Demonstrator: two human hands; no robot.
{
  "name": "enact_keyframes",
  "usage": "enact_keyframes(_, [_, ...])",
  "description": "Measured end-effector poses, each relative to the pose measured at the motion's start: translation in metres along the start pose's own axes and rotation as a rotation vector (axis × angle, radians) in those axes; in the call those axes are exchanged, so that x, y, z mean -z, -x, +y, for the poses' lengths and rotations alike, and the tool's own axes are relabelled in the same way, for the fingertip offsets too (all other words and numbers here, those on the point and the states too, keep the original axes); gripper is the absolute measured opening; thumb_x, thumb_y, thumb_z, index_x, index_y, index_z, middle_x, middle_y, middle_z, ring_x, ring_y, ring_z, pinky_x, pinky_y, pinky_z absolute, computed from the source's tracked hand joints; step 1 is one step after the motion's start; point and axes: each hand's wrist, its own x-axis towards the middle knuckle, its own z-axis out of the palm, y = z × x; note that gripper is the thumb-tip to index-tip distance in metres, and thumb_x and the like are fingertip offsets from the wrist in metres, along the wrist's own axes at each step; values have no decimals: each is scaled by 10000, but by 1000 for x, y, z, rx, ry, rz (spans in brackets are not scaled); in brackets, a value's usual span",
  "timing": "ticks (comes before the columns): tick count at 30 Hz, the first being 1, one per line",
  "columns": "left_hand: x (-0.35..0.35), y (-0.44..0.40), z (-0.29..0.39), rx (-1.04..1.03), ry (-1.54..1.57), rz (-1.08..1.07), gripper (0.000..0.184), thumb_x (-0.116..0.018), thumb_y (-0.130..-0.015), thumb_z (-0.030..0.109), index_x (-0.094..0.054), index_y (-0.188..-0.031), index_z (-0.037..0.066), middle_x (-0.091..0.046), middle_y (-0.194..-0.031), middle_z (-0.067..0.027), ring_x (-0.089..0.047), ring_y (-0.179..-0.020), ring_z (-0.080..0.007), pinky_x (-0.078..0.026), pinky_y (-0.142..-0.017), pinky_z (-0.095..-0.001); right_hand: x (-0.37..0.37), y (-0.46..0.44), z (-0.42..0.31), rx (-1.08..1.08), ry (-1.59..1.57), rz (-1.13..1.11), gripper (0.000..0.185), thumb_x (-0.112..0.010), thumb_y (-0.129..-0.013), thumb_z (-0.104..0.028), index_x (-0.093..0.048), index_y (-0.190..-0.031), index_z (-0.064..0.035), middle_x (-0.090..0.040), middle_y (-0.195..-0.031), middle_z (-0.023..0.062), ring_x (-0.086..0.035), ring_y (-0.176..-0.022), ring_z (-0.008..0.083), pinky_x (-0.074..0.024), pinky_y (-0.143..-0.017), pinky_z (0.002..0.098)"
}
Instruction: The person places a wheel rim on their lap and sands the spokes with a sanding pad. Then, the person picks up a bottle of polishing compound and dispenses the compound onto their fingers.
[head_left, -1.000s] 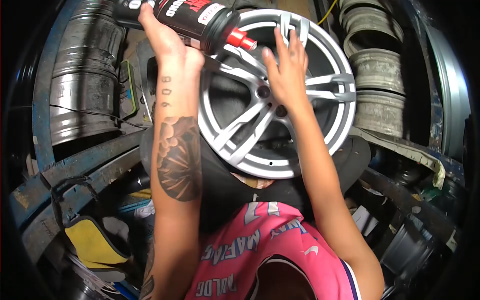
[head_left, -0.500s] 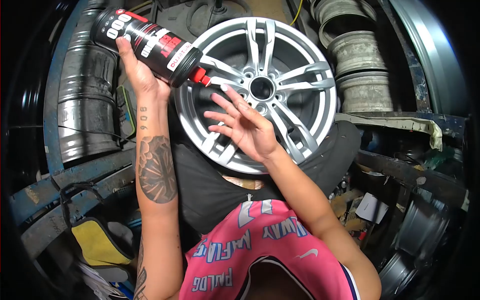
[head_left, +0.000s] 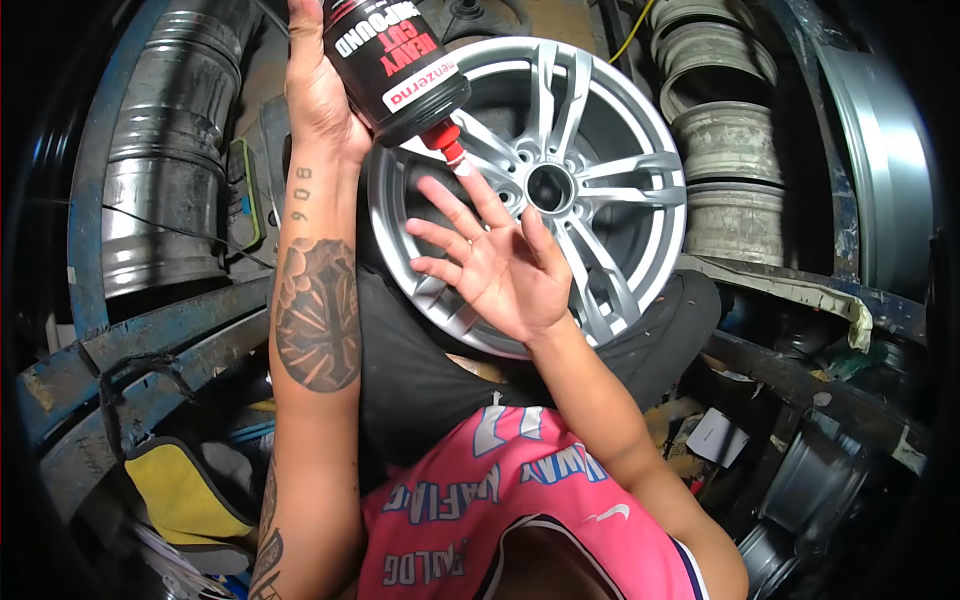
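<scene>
My left hand is wrapped round a black bottle labelled "heavy cut compound", tilted with its red nozzle pointing down to the right. The nozzle tip meets the index fingertip of my right hand, where a dab of white paste shows. The right palm faces up, fingers spread, over the lower left of a silver alloy wheel rim. That rim has double spokes and an open centre hole, and it rests at my lap against my dark trousers.
Dull metal rims are stacked at the right, and shinier ones at the left. Blue metal frame bars run on both sides. A yellow and grey cloth hangs at the lower left.
A second ago my right hand was palm down over the wheel; it has turned palm up and met the nozzle. The bottle has tipped further downward since half a second ago.
</scene>
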Motion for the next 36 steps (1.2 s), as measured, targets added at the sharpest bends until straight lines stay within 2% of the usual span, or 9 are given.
enact_keyframes(2, [5,1,-2,-104,-50,-39,450,-701,-1007,523,-668,-1179,108,-723,-931,-54,-724,-789,-207,-634,-712,-393,10,15,-1,14,303,0,753,-479,-1106,-473,-252,-1713,-91,-265,-1759,176,-428,-1520,380,-409,-1201,488])
enact_keyframes(3, [0,3,-6,-196,-70,-1,413,-698,-1007,479,-669,-1184,107,-721,-937,-53,-723,-815,-202,-631,-733,-392,12,28,-4,-10,643,82,658,-536,-1078,-386,-416,-1659,-102,-341,-1725,196,-436,-1514,376,-382,-1212,471])
enact_keyframes(5, [4,3,-2,-151,-57,19,417,-688,-998,487,-668,-1171,109,-719,-938,-57,-723,-815,-213,-629,-733,-408,17,55,-3,48,1625,125,562,-620,-1020,-291,-577,-1551,-114,-426,-1661,231,-450,-1482,425,-343,-1223,510])
enact_keyframes(8, [10,3,0,-56,-23,70,473,-680,-967,553,-666,-1138,112,-718,-928,-68,-728,-808,-243,-635,-733,-428,27,95,19,109,2122,36,512,-702,-956,-284,-652,-1459,-203,-398,-1646,252,-394,-1470,490,-260,-1211,655])
enact_keyframes(11, [35,-6,2,66,-65,-72,462,-687,-957,558,-676,-1092,116,-718,-890,-61,-725,-784,-231,-632,-715,-418,26,110,42,-62,2280,73,569,-711,-974,-367,-585,-1525,-305,-319,-1699,235,-343,-1514,493,-218,-1226,674])
enact_keyframes(16, [15,2,-6,15,-65,74,447,-699,-953,537,-678,-1081,109,-719,-876,-61,-717,-762,-230,-626,-698,-413,32,110,57,12,2451,57,579,-699,-975,-480,-572,-1531,-383,-330,-1741,121,-328,-1573,357,-156,-1260,646])
enact_keyframes(28, [2,11,-7,-27,-78,232,425,-699,-963,513,-666,-1124,122,-713,-865,-57,-715,-745,-226,-635,-701,-410,28,111,48,-25,2433,40,569,-707,-974,-472,-583,-1525,-403,-344,-1727,129,-351,-1544,386,-192,-1234,660])
enact_keyframes(32, [12,10,-4,61,-108,87,372,-706,-971,473,-676,-1108,129,-718,-911,-42,-715,-772,-214,-629,-706,-393,29,103,46,21,2460,49,580,-715,-962,-472,-583,-1523,-413,-360,-1718,126,-352,-1544,375,-197,-1240,643])
enact_keyframes(36, [5,11,-10,6,-44,157,350,-720,-968,444,-678,-1120,131,-726,-912,-49,-722,-778,-214,-631,-723,-398,31,108,54,63,2504,-10,588,-722,-955,-470,-581,-1522,-405,-389,-1704,124,-363,-1546,364,-211,-1246,627])
